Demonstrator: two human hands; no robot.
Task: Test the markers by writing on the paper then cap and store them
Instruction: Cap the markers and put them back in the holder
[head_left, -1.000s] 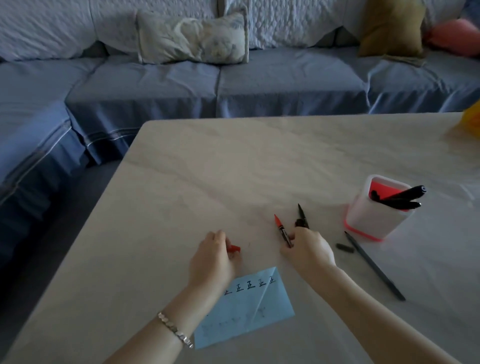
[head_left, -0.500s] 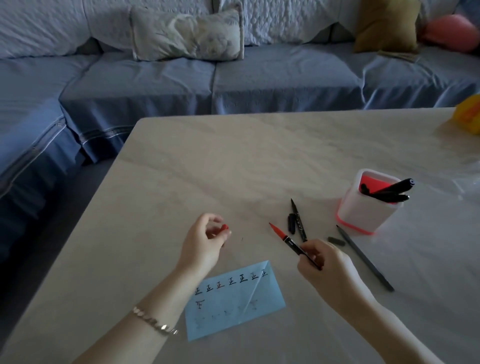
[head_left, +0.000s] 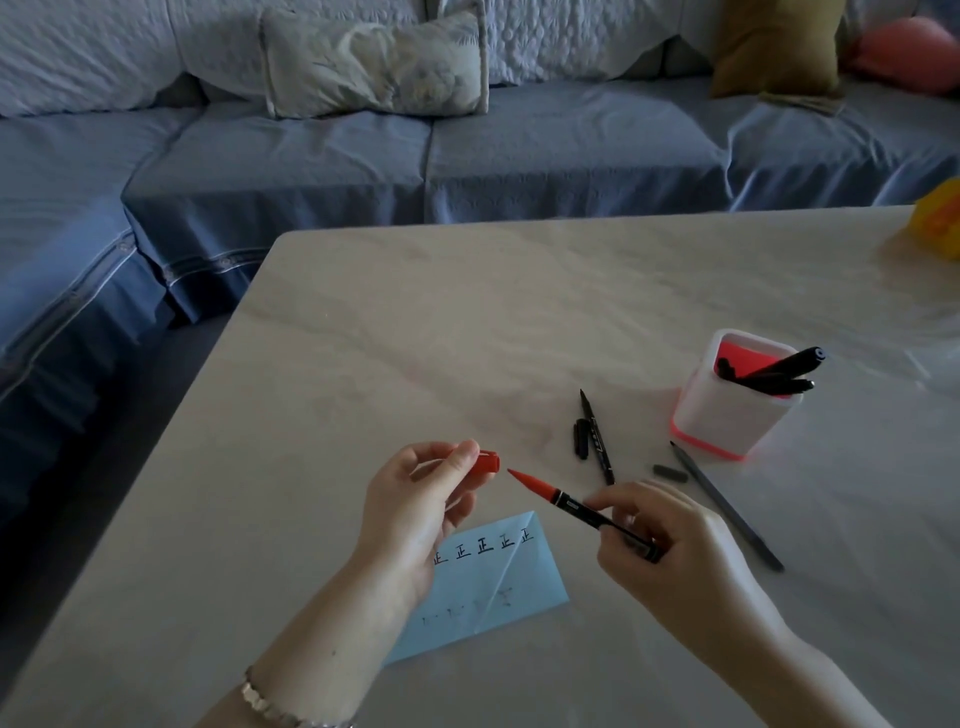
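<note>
Above the blue paper (head_left: 488, 577), left hand (head_left: 415, 509) pinches the red cap (head_left: 487, 463), right hand (head_left: 670, 540) grips the red marker (head_left: 576, 506); a misaligned push probably smears ink on fingers.

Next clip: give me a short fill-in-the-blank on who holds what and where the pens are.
1. The left hand pinches a red ____.
2. The right hand holds a marker whose bare tip is ____.
3. The blue paper lies on the ____.
4. Stored pens lean in the white ____ with a pink base.

Missing words: cap; red; table; holder
</note>
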